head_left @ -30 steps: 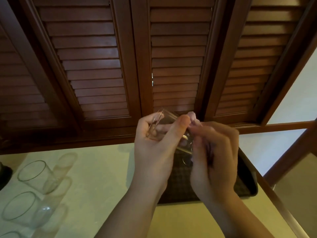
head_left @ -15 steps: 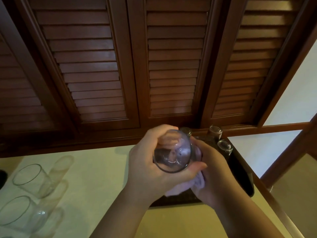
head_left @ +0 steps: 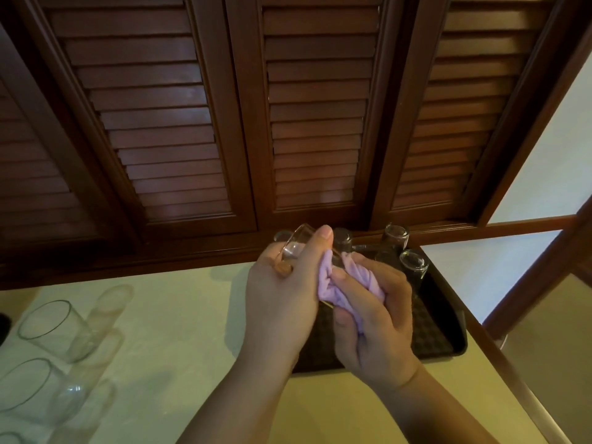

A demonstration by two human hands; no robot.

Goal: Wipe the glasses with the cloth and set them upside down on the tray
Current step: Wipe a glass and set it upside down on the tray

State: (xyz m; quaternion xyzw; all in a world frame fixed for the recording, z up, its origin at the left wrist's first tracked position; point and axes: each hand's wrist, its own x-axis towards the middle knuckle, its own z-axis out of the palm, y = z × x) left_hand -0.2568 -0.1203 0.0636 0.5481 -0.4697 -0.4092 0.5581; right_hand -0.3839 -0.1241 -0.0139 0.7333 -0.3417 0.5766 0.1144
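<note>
My left hand (head_left: 282, 293) grips a clear glass (head_left: 296, 248) tilted on its side above the dark tray (head_left: 448, 331). My right hand (head_left: 374, 318) holds a bunched lilac cloth (head_left: 333, 283) pressed against the glass's right end; most of the glass is hidden by fingers and cloth. Several glasses stand upside down at the tray's far end, among them one (head_left: 413, 267) at the right and one (head_left: 396, 237) behind it. Upright clear glasses wait on the counter at the left, the nearest two being one (head_left: 51, 328) and another (head_left: 28, 386).
The pale counter (head_left: 179, 331) runs along dark wooden louvred doors (head_left: 314, 123). A wooden edge (head_left: 499, 344) bounds the counter on the right, just beyond the tray. A dark object (head_left: 4, 325) shows at the left border.
The glass has turned from facing me with its mouth to lying sideways in my left hand. The cloth, bunched in my right hand, now shows at the glass's right end.
</note>
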